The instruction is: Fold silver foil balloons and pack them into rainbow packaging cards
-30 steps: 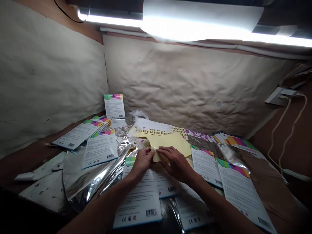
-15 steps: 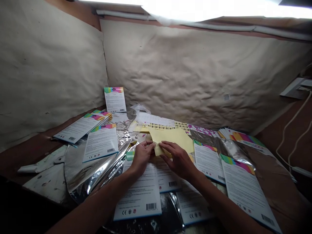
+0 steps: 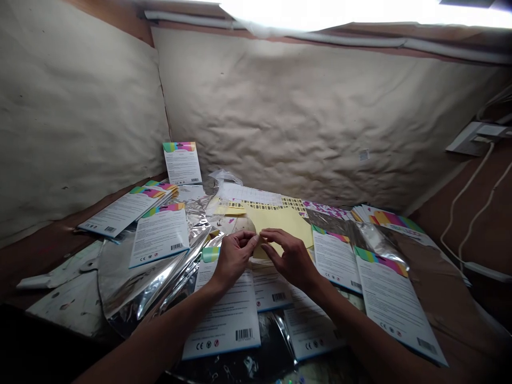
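Observation:
A pale yellow sheet [image 3: 286, 224] lies in the middle of the table among printed cards and foil. My left hand [image 3: 233, 257] and my right hand [image 3: 290, 256] meet at its near left corner. The fingertips of both hands pinch that lifted corner, which curls up between them. Just below my hands lie white cards with barcodes [image 3: 228, 320], and crumpled silver foil bags [image 3: 148, 277] spread to the left.
Stacks of colour-topped cards lie at the left [image 3: 128, 210] and right [image 3: 394, 290], and one card [image 3: 182, 162] leans on the papered wall. Label sheets [image 3: 256, 200] lie behind the yellow sheet. A socket with white cables [image 3: 476, 138] is at the far right.
The yellow sheet's near corner, pressed flat before, is now lifted and curled between both hands' fingertips. The camera has tilted down a little.

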A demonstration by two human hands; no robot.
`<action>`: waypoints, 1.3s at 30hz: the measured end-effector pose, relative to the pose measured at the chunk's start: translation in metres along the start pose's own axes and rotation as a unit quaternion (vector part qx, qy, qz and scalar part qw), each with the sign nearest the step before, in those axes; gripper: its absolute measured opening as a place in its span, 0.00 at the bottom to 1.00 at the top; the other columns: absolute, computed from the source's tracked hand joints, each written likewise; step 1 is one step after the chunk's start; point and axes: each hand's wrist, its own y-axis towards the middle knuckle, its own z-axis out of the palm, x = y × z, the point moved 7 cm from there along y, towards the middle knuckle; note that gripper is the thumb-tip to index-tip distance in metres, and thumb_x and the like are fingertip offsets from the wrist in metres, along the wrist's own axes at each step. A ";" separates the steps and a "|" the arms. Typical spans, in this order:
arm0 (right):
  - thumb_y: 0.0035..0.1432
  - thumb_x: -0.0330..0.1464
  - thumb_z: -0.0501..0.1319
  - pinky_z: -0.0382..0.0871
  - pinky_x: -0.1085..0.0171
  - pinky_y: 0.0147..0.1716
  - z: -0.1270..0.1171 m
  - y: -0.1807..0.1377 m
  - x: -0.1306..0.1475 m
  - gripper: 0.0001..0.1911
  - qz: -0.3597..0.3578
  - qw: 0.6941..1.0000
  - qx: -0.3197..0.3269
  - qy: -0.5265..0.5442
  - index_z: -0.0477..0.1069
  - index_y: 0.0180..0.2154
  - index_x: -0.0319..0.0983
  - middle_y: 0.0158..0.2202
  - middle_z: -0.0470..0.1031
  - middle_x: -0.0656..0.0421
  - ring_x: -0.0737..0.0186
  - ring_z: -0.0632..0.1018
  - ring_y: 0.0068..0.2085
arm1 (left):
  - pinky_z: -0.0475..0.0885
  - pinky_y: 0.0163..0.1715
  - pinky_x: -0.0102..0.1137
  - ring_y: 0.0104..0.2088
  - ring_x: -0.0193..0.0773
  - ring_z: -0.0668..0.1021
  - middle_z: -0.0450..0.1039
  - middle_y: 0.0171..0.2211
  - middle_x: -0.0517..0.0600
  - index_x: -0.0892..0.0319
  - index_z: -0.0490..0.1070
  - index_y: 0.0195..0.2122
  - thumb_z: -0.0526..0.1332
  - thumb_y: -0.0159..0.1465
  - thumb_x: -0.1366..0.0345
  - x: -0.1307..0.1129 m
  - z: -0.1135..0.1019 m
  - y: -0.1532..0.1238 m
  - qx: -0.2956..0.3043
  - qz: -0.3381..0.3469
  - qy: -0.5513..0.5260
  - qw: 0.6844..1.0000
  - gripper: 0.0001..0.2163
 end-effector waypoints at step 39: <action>0.63 0.26 0.56 0.75 0.63 0.37 -0.054 -0.047 -0.038 0.08 -0.049 0.982 0.046 -0.174 0.74 0.37 0.39 0.38 0.80 0.55 0.61 0.81 0.39 | 0.76 0.29 0.29 0.27 0.36 0.80 0.79 0.27 0.49 0.61 0.73 0.34 0.74 0.49 0.57 0.011 -0.016 0.007 -0.073 -0.105 -0.115 0.985 0.17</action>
